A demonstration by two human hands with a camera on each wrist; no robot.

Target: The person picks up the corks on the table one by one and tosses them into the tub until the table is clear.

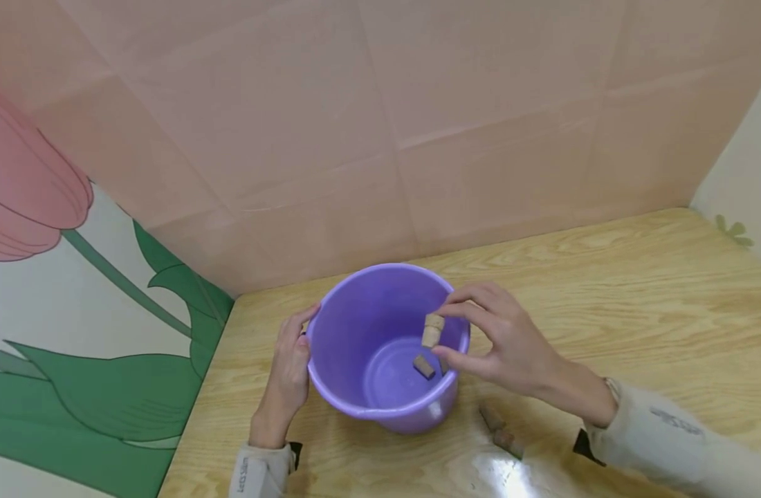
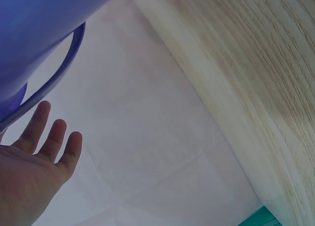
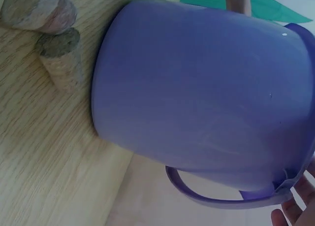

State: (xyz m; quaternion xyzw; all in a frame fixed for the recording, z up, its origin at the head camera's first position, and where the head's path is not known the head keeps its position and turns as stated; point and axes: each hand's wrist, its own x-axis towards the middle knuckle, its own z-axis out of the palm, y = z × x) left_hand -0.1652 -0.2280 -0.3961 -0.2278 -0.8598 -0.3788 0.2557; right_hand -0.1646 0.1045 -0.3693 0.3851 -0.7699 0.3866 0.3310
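A purple bucket [image 1: 387, 408] stands upright on the wooden table. My left hand [image 1: 290, 366] holds its rim at the left side; in the left wrist view three fingers [image 2: 54, 137] stretch out beside the bucket's handle [image 2: 61, 71]. Over the right part of the opening, my right hand [image 1: 505, 339] pinches a tan cork [image 1: 433, 330] between thumb and fingers. Another cork [image 1: 424, 366] lies on the bucket's floor, and part of one more shows near the right wall. In the right wrist view the held cork is out of sight.
Two corks lie on the table right of the bucket, one cork [image 1: 491, 417] behind the other cork [image 1: 508, 443]. A pinkish wall covering [image 1: 387, 173] rises behind the table [image 1: 604, 304]. A tulip-printed panel [image 1: 106, 408] borders it at left.
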